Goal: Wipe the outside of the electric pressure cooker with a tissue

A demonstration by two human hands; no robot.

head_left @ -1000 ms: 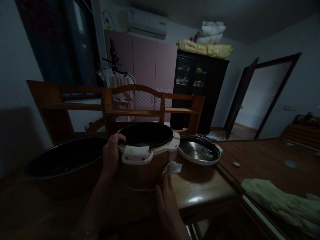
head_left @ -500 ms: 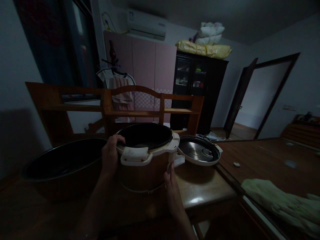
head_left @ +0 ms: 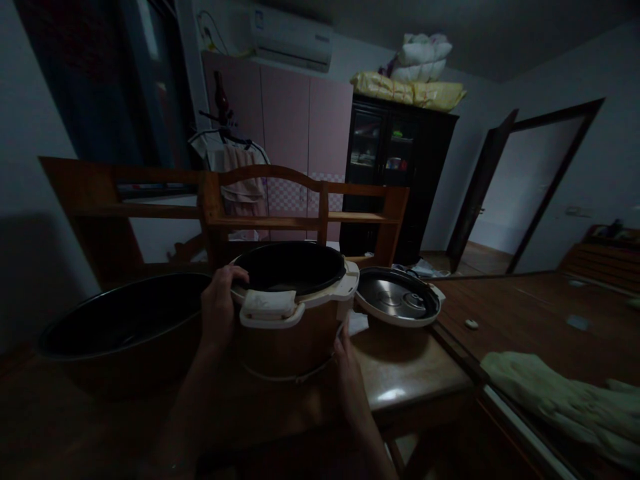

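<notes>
An electric cooker body (head_left: pixel 287 343) with a dark inside and a white rim stands upright on the table in front of me. My left hand (head_left: pixel 220 300) grips its left rim, fingers curled over the edge. At the cooker's lower right side is my right hand (head_left: pixel 347 360), its fingers closed on a white tissue or cloth (head_left: pixel 357 323) pressed near the wall. A white handle (head_left: pixel 270 305) sticks out at the front. The detached round lid (head_left: pixel 387 298) lies to the right, inner metal side up. On the left stands a wide dark pot (head_left: pixel 125 313).
A wooden shelf rack (head_left: pixel 273 223) rises behind the table (head_left: pixel 400 393). To the right, a brown surface (head_left: pixel 520 313) carries a small white object (head_left: pixel 471 324) and a pale green cloth (head_left: pixel 555 400). Wardrobes and an open door (head_left: pixel 483 187) stand farther back.
The view has tilted down slightly, so everything sits a little higher or shifted. My right hand and the white cloth have moved slightly along the cooker's side; my left hand keeps its hold.
</notes>
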